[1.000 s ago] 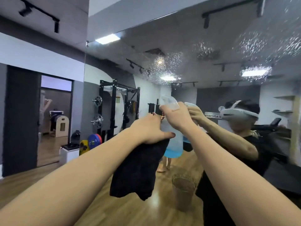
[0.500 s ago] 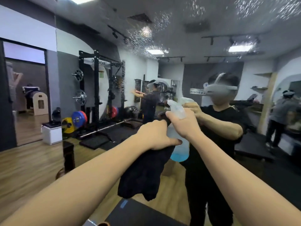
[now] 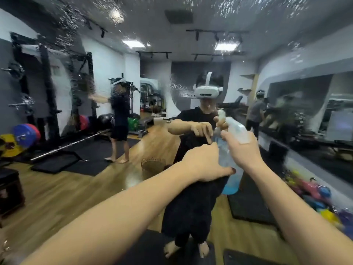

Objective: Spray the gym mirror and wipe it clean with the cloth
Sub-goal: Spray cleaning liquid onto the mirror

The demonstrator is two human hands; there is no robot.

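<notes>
The gym mirror (image 3: 152,25) fills the whole view and is speckled with spray droplets along its top and left. My left hand (image 3: 202,163) is closed on a dark cloth (image 3: 198,205) that hangs down from it. Just to its right, my right hand (image 3: 242,150) grips a clear spray bottle (image 3: 232,180) holding pale blue liquid, its white nozzle head (image 3: 236,129) pointing up and left toward the glass. Both hands are raised side by side, almost touching. My own reflection with a white headset (image 3: 207,91) stands behind them.
The mirror reflects a wooden floor (image 3: 63,192), black mats (image 3: 63,161), a squat rack with coloured weight plates (image 3: 24,134) on the left, another person (image 3: 119,119), a woven basket (image 3: 152,166) and coloured dumbbells (image 3: 324,203) at the lower right.
My view has tilted down and swung right, showing more floor and the right side of the room. Both hands stay together holding cloth and bottle; more droplets speckle the glass.
</notes>
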